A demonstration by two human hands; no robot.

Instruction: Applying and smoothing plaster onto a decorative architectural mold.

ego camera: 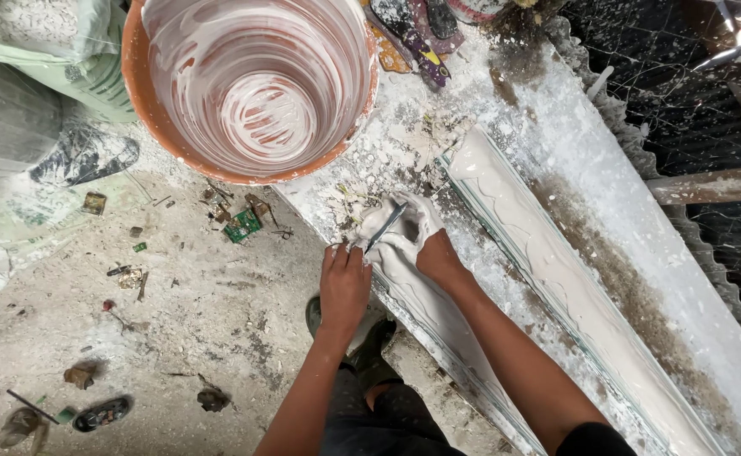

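My right hand (406,236), coated in white plaster, grips a thin dark blade tool (385,228) at the near end of a long plaster moulding (438,312) on a workbench. My left hand (344,283) rests palm down on the bench's near edge, just left of that moulding end, holding nothing. A second long white moulding (548,262) lies parallel on the right side of the bench. White plaster scraps (412,143) are scattered on the bench beyond my hands.
A large orange bucket (138,101) smeared with white plaster stands at the bench's far end. Plastic sacks (32,59) lie at the left. The dusty floor (201,321) holds small debris. My boots (362,338) are below the bench edge. Dark netting (691,101) at right.
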